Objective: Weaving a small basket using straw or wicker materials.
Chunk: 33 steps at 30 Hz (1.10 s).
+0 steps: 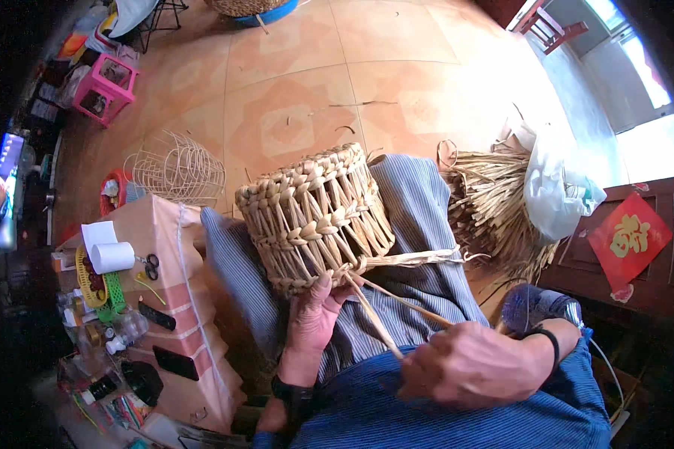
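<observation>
Left hand [314,318]: grip narrow, thumb against the lower edge of the woven basket [314,209]. Right hand [475,363]: grip closed into a fist on the straw strands [374,322], two lengths running up to that edge near the left thumb; finger detail blurred. Basket sits tilted on the lap, on striped cloth [419,194]. Thicker straw tail [412,260] sticks out right from its lower edge. Right of the lap: a bundle of dry stalks [487,194], white plastic bag [558,187] against it. Left: desk [161,299] with scissors [151,264], white paper roll [112,257], dark phone [176,362]. Beyond, on tiled floor [284,97]: pink stool [106,88].
</observation>
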{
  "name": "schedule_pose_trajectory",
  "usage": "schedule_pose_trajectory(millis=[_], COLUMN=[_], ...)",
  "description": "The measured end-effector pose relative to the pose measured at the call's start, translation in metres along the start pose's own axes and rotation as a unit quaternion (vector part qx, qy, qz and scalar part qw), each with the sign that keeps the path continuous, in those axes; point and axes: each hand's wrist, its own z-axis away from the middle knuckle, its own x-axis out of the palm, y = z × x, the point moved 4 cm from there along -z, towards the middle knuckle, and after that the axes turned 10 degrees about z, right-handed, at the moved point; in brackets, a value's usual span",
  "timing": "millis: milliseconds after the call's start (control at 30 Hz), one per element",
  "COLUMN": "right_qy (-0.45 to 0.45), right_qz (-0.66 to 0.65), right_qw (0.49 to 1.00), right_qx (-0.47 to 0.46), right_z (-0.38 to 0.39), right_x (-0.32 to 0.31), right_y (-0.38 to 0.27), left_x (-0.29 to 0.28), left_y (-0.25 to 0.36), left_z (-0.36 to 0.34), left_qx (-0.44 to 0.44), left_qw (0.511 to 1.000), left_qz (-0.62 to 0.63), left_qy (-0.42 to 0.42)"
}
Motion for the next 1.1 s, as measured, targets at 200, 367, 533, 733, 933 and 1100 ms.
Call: schedule_pose_trajectory(millis=[200,367,533,733,933,1100], right_qy=[0.096,0.115,0.224,0.191,0.162,0.159], right_qz=[-0.023,0.033,0.02,0.013,-0.06,-0.096], right_qw=[0.974,0.933,0.953,0.966,0.969,0.966], right_qx=[0.204,0.341,0.204,0.173,0.176,0.179], right_z=[-0.016,-0.032,-0.041,-0.029,-0.02,-0.018], right_x=[0.021,0.059,0.067,0.05,0.055,0.057], right_y=[0.041,0.077,0.083,0.079,0.105,0.115], left_x=[0.003,0.0,0.01,0.012,0.01,-0.001], left_y=[0.0,0.0,-0.008,-0.007,-0.005,-0.009], left_z=[0.001,0.002,0.002,0.003,0.003,0.002], left_qx=[0.007,-0.023,0.004,0.011,0.02,0.038], left_qw=[1.0,0.999,0.995,0.989,0.989,0.988], left_qz=[-0.012,-0.021,-0.064,-0.104,-0.109,-0.097], left_qy=[0.015,0.032,0.083,0.101,0.092,0.115])
